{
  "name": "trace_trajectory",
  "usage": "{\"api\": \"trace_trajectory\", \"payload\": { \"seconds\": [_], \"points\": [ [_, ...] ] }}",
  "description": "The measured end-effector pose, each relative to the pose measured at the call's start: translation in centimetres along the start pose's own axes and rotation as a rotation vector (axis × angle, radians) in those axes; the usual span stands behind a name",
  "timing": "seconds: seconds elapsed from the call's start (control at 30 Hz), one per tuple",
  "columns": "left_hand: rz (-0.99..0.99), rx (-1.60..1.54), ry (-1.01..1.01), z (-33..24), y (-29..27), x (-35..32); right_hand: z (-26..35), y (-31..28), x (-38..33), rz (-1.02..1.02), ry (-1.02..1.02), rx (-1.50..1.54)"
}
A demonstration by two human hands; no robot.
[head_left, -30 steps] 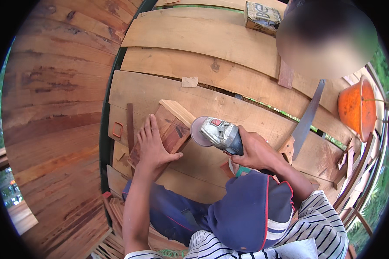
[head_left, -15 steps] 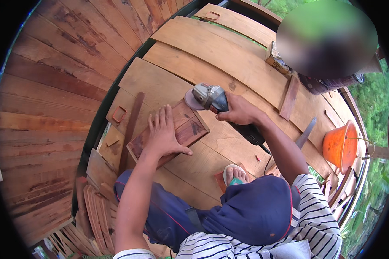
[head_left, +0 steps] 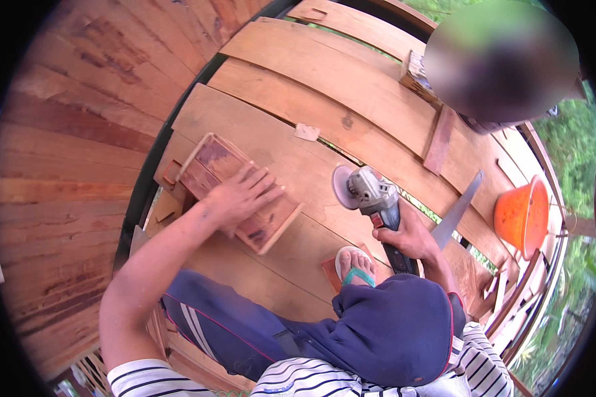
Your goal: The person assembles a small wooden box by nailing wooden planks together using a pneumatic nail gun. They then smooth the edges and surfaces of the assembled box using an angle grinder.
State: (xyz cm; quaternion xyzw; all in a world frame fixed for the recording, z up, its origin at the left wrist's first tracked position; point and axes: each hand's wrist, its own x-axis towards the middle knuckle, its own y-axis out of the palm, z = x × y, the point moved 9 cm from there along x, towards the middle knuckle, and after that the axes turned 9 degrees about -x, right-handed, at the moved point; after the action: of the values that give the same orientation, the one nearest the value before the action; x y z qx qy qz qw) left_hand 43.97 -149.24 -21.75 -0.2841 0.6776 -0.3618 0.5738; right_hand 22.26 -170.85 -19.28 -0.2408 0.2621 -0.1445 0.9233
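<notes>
A shallow reddish-brown wooden box (head_left: 216, 159) with a pale rim lies slantwise on the planks in front of me. My left hand (head_left: 242, 197) grips it, with fingers stretched over its panelled face and the thumb by its near edge. To the right, my right hand (head_left: 414, 235) is wrapped round the body of an angle grinder (head_left: 381, 205). The grinder's round disc (head_left: 342, 186) points up and left, apart from the box. Motion blur hides whether the disc spins.
Wide planks (head_left: 298, 73) form the work surface, with gaps between some. A hand saw (head_left: 460, 205), a reddish wood strip (head_left: 440, 142) and an orange bucket (head_left: 520, 215) lie to the right. My sandalled foot (head_left: 355, 263) rests near the grinder. A plank wall (head_left: 66, 185) stands left.
The grinder has moved right and nearer, away from the box's corner. The box has been turned under my left hand, which has shifted across it. A small pale piece now shows on the planks.
</notes>
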Motion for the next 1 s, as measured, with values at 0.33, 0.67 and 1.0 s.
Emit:
{"api": "trace_trajectory", "payload": {
  "seconds": [0.33, 0.67, 1.0],
  "points": [
    [-0.512, -0.428, -0.304, 5.4, -2.4, -2.5, -2.1, 6.4, -3.4, 0.17, 0.013, -0.005],
    [-0.747, -0.416, -0.604, 6.4, 0.1, -0.6, 0.9, 9.2, -2.5, 0.304, -0.098, -0.001],
    [-0.773, -0.404, -0.599, 6.2, -0.6, -0.5, 1.0, 9.7, -1.8, 0.385, -0.12, -0.068]
  ]
}}
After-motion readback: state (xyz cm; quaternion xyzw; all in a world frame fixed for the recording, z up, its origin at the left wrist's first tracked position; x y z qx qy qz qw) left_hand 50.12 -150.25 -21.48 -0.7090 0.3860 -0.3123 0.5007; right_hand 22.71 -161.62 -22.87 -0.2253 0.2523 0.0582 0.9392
